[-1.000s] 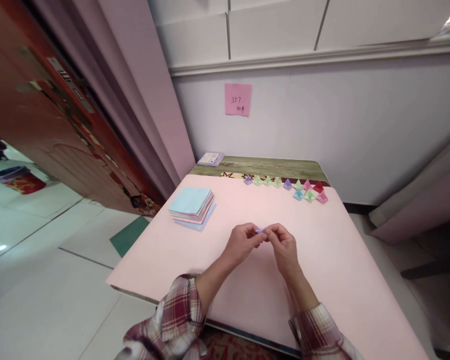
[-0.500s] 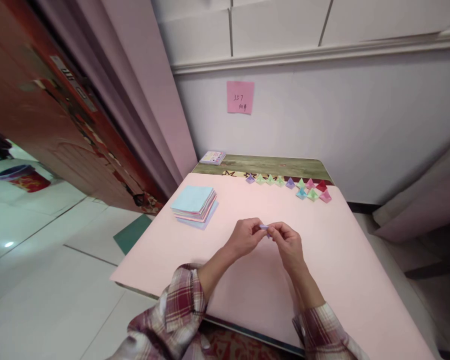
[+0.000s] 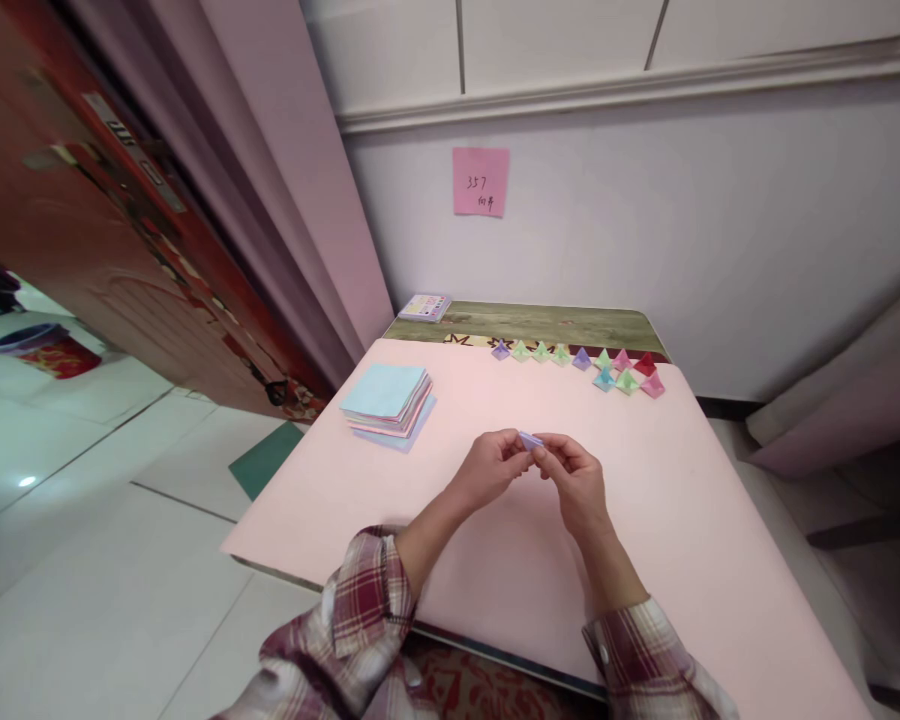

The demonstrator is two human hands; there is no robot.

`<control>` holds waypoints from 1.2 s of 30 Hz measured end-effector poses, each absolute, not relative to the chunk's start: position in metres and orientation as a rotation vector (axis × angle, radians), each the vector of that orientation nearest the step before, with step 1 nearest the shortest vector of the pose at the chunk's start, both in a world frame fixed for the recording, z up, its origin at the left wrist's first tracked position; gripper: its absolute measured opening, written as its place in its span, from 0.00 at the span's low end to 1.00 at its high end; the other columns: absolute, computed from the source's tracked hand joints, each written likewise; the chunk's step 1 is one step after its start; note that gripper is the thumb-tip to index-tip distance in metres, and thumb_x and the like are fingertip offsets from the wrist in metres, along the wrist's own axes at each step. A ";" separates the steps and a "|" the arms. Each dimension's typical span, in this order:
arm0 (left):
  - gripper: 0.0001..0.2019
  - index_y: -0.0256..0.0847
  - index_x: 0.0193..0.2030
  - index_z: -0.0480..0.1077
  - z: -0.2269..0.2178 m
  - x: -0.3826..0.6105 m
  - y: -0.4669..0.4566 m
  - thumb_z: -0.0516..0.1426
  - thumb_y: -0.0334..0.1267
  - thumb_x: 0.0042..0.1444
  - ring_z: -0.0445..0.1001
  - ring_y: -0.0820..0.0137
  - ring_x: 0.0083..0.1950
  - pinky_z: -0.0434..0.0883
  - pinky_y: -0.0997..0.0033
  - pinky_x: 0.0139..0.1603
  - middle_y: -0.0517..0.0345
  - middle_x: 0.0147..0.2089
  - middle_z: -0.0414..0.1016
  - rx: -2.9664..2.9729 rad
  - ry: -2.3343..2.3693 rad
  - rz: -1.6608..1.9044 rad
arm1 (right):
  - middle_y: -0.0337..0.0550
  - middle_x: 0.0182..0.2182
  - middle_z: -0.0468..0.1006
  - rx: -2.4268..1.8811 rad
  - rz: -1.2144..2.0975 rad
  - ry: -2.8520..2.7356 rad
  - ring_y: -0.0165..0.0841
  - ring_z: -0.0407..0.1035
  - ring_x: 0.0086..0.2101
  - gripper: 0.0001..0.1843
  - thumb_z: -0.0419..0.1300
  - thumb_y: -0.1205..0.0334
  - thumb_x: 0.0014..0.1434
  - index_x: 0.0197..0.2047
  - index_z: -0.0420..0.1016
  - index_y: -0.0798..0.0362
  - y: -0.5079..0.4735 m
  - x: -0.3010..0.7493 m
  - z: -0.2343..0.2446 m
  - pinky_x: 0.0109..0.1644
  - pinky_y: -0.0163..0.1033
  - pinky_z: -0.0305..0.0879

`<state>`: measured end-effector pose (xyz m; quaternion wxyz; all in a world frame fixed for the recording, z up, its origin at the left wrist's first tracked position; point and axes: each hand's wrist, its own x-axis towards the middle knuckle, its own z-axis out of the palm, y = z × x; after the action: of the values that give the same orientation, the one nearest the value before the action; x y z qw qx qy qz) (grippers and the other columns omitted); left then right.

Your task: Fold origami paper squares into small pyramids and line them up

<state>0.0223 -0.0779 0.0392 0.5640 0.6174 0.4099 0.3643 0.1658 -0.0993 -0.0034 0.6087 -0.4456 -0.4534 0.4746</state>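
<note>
Over the middle of the pink-covered table (image 3: 667, 520), my left hand (image 3: 489, 468) and my right hand (image 3: 577, 482) meet fingertip to fingertip. Between them they pinch a small folded purple paper piece (image 3: 529, 440), held just above the surface. Both hands have their fingers closed on it. A stack of coloured square paper sheets (image 3: 387, 402), light blue on top, lies to the left of my hands. Several small folded paper shapes (image 3: 579, 364) in purple, green, pink and red sit in a row along the far edge of the pink cover.
A small pad of paper (image 3: 424, 306) lies at the far left corner on the wooden table top (image 3: 540, 325). A pink sticky note (image 3: 480, 181) hangs on the wall. A red door (image 3: 82, 230) and tiled floor lie to the left.
My hands stay pinched on the purple paper piece and have shifted slightly, with the piece turned a little between the fingers. The view has tilted a little.
</note>
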 end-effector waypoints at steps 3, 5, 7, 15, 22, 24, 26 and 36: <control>0.10 0.36 0.34 0.69 0.034 0.020 -0.077 0.60 0.41 0.52 0.67 0.75 0.30 0.65 0.74 0.31 0.60 0.29 0.69 1.414 0.960 0.841 | 0.42 0.29 0.78 -1.072 0.957 -1.133 0.32 0.70 0.28 0.13 0.65 0.53 0.54 0.40 0.78 0.52 -0.100 0.166 -0.004 0.31 0.37 0.67; 0.14 0.37 0.43 0.69 0.029 0.016 -0.076 0.61 0.37 0.50 0.70 0.73 0.34 0.68 0.73 0.34 0.56 0.36 0.72 1.394 0.974 0.874 | 0.44 0.33 0.78 -1.128 0.805 -1.252 0.34 0.71 0.31 0.12 0.63 0.53 0.56 0.40 0.78 0.51 -0.100 0.167 -0.006 0.34 0.38 0.69; 0.19 0.40 0.50 0.68 0.021 0.011 -0.076 0.61 0.35 0.49 0.71 0.72 0.37 0.69 0.72 0.38 0.53 0.43 0.72 1.386 1.019 0.950 | 0.44 0.35 0.78 -1.198 0.661 -1.419 0.33 0.71 0.31 0.11 0.61 0.54 0.58 0.41 0.78 0.49 -0.099 0.169 -0.010 0.34 0.38 0.69; 0.06 0.39 0.33 0.71 -0.022 -0.017 -0.079 0.57 0.28 0.47 0.66 0.76 0.29 0.67 0.74 0.34 0.59 0.34 0.72 1.538 1.487 1.223 | 0.47 0.48 0.75 -1.294 0.808 -1.678 0.33 0.72 0.32 0.31 0.66 0.56 0.50 0.58 0.70 0.46 -0.092 0.174 -0.035 0.32 0.37 0.69; 0.02 0.39 0.31 0.71 -0.029 -0.021 -0.078 0.56 0.30 0.50 0.68 0.74 0.29 0.66 0.75 0.32 0.60 0.30 0.71 1.593 1.380 1.197 | 0.41 0.28 0.77 -1.509 0.722 -1.396 0.31 0.67 0.24 0.14 0.57 0.52 0.59 0.41 0.77 0.52 -0.094 0.172 -0.043 0.28 0.35 0.64; 0.04 0.39 0.31 0.71 -0.030 -0.016 -0.077 0.56 0.29 0.50 0.67 0.75 0.29 0.65 0.74 0.32 0.60 0.31 0.71 1.677 1.341 1.152 | 0.41 0.30 0.77 -1.485 0.657 -1.492 0.30 0.66 0.24 0.12 0.58 0.53 0.58 0.40 0.78 0.50 -0.095 0.170 -0.044 0.29 0.35 0.63; 0.05 0.39 0.32 0.72 -0.032 -0.010 -0.076 0.56 0.28 0.50 0.67 0.75 0.29 0.65 0.74 0.33 0.60 0.32 0.72 1.771 1.315 1.108 | 0.42 0.33 0.78 -1.465 0.599 -1.568 0.30 0.66 0.25 0.11 0.58 0.55 0.58 0.40 0.78 0.49 -0.095 0.167 -0.044 0.30 0.35 0.63; 0.04 0.42 0.31 0.74 -0.031 -0.001 -0.074 0.58 0.31 0.54 0.70 0.70 0.36 0.67 0.70 0.39 0.58 0.32 0.73 1.971 1.328 0.994 | 0.40 0.35 0.78 -1.462 0.510 -1.742 0.31 0.69 0.27 0.09 0.57 0.57 0.59 0.38 0.80 0.45 -0.089 0.160 -0.037 0.32 0.36 0.63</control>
<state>-0.0005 -0.0742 -0.0311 0.2789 0.7346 0.4952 0.3707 0.1599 -0.0895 -0.0372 0.3943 -0.5765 -0.6868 0.2011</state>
